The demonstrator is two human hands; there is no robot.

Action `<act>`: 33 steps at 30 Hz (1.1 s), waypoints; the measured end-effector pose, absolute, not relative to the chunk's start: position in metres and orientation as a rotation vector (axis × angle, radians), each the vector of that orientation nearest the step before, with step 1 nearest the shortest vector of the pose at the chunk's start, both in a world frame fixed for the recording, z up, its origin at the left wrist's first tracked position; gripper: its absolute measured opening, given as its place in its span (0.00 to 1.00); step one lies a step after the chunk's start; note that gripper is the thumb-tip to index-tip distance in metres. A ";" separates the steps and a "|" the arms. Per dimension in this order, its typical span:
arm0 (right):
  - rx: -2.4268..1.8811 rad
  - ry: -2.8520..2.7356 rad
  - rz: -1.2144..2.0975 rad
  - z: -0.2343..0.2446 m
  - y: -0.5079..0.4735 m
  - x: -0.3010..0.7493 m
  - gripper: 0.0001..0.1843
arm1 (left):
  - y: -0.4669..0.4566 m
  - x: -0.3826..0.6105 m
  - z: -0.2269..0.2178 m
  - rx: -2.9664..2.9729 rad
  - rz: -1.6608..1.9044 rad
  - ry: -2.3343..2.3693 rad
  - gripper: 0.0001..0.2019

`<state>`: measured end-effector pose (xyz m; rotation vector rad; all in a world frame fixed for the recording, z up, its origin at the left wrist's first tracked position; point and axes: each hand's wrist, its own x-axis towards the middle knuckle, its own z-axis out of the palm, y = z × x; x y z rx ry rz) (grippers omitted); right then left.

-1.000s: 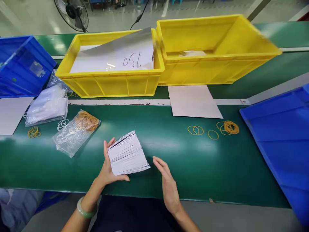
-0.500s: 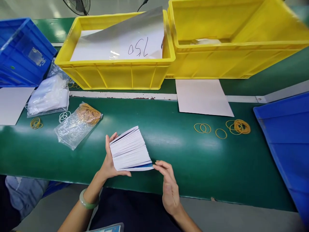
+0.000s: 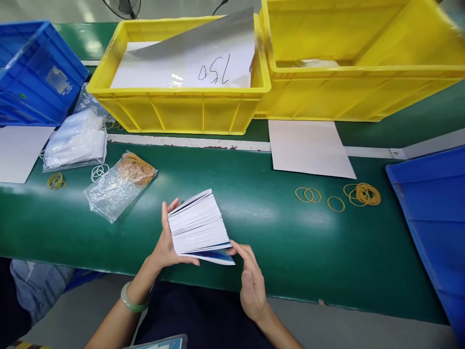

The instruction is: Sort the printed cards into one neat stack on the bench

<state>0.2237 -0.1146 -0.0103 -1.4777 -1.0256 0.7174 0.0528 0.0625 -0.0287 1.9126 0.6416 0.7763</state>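
Observation:
My left hand (image 3: 165,245) grips a fanned stack of white booklets (image 3: 198,225) from its left side, holding it just above the green belt (image 3: 254,218). My right hand (image 3: 250,281) is at the stack's lower right corner, its fingertips pinching the bottom booklet with a blue cover (image 3: 214,256), which sticks out a little. A green bangle (image 3: 131,300) sits on my left wrist.
Two yellow crates (image 3: 174,106) (image 3: 348,92) stand at the back, the left one holding sheets marked 750. Blue crates (image 3: 32,72) (image 3: 432,213) flank the sides. Loose rubber bands (image 3: 359,194), a bag of bands (image 3: 119,184), a white bag (image 3: 74,140) and paper sheets (image 3: 308,148) lie around.
My right hand came in from the right and took hold of the stack's bottom booklet, pulling it slightly out. The left hand kept its hold. The view shifted down a little.

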 end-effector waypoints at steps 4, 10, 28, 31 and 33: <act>-1.502 -0.995 0.683 -0.013 -0.120 0.221 0.23 | 0.062 0.053 -0.030 1.899 0.776 0.633 0.76; -1.483 -0.989 0.702 -0.017 -0.117 0.219 0.22 | 0.063 0.052 -0.029 1.890 0.759 0.636 0.77; -1.493 -0.974 0.706 -0.018 -0.114 0.216 0.21 | 0.061 0.052 -0.030 1.884 0.751 0.638 0.77; -1.495 -0.983 0.725 -0.017 -0.110 0.216 0.25 | 0.061 0.052 -0.029 1.883 0.756 0.640 0.75; -1.492 -0.998 0.736 -0.016 -0.109 0.216 0.26 | 0.061 0.052 -0.029 1.883 0.750 0.642 0.76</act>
